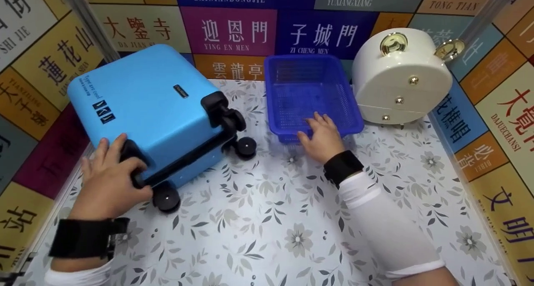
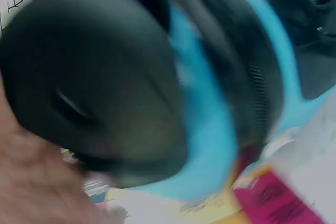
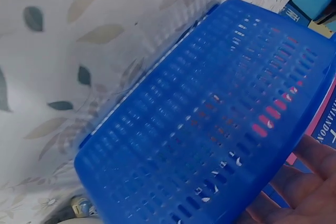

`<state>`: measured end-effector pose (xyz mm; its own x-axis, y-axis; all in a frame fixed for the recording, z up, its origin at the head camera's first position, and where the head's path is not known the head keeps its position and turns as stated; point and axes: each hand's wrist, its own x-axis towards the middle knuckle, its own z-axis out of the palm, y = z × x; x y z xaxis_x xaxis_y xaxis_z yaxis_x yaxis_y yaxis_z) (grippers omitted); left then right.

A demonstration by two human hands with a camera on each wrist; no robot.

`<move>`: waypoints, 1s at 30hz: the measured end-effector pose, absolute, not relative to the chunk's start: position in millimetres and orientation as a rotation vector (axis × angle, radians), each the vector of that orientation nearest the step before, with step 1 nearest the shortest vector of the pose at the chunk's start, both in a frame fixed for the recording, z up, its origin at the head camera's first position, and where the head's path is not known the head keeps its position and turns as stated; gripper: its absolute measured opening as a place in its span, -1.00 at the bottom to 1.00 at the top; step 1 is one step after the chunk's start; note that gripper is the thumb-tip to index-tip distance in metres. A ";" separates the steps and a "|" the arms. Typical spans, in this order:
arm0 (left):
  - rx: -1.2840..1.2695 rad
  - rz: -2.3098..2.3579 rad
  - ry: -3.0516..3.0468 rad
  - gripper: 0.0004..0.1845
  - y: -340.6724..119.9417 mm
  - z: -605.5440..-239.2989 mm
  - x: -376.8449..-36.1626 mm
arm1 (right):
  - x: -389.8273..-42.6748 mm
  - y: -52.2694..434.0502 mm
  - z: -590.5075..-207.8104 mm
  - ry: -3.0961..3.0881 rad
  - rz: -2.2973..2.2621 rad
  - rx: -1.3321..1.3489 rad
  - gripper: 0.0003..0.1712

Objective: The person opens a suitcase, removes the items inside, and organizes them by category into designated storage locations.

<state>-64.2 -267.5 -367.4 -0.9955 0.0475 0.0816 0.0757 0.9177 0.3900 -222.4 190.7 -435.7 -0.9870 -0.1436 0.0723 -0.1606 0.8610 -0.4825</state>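
Left hand (image 1: 112, 184) touches "Type are cool" suitcase (image 1: 150, 102).

head: downward | left wrist: close, suitcase (image 1: 146, 90) | right wrist: close, basket (image 1: 288, 133)

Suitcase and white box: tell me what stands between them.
The blue basket, as the head view shows, with the right hand at its near rim.

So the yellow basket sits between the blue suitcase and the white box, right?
Not quite: the basket is blue, not yellow, as the head view shows. It does sit between the blue suitcase and the white box.
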 end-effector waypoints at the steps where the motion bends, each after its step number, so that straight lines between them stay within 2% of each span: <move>1: -0.038 -0.562 -2.983 -0.60 -262.1 -364.0 -62.2 | -222.8 191.6 -435.7 -2.997 0.784 0.240 -0.28; 5: 0.075 -0.427 -2.823 -0.44 -213.6 -348.8 -74.5 | -223.8 194.3 -434.6 -2.960 0.818 0.218 -0.30; 8: -0.010 -0.389 -2.801 -0.28 -171.6 -343.6 -111.4 | -223.7 193.7 -434.0 -2.902 0.849 0.221 -0.33; 13: -0.120 -0.162 -2.941 -0.33 -130.6 -360.0 -186.3 | -221.1 190.4 -436.8 -2.870 0.862 0.244 -0.36; 17: -0.135 0.188 -3.021 -0.48 -116.5 -373.6 -217.4 | -219.5 186.7 -439.0 -2.868 0.863 0.266 -0.37; 22: -0.201 0.265 -3.004 -0.63 -109.8 -377.5 -227.6 | -218.6 185.1 -438.5 -2.837 0.861 0.259 -0.39; 30: -0.425 0.197 -2.893 -0.68 -114.1 -390.6 -212.6 | -214.7 186.1 -439.5 -2.831 0.853 0.298 -0.41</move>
